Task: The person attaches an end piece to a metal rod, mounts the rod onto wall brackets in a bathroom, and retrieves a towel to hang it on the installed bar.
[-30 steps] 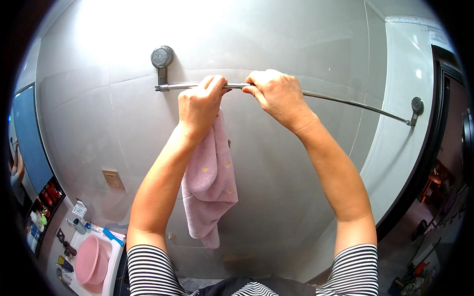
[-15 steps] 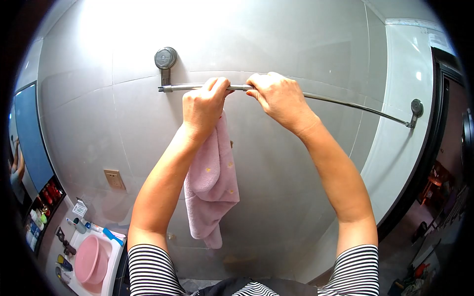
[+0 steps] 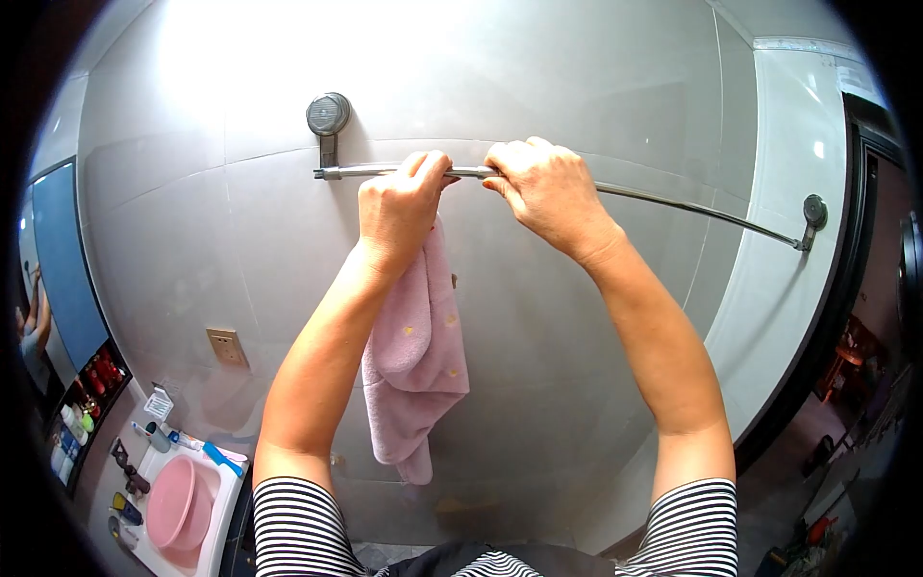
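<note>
A metal towel rod (image 3: 692,207) runs across the grey tiled wall between a left suction mount (image 3: 329,115) and a right suction mount (image 3: 814,212). Near its left end, my left hand (image 3: 402,202) is closed around the rod. My right hand (image 3: 548,192) grips it a little to the right, at a joint in the rod, with a short stretch of metal showing between the two hands. Below my left hand hangs a pink towel (image 3: 413,365) with small yellow marks; my wrist and forearm hide its top, so what holds it up is not visible.
At lower left, a pink basin (image 3: 178,505) stands in a white sink (image 3: 226,490) with toiletries around it. A mirror cabinet (image 3: 67,260) with bottles is on the left wall. A socket (image 3: 227,347) sits on the tiles. To the right is a dark-framed doorway (image 3: 817,356).
Both hands keep their hold on the rod with almost no movement. The whole view has shifted very slightly, so the wall and fixtures appear a little farther right.
</note>
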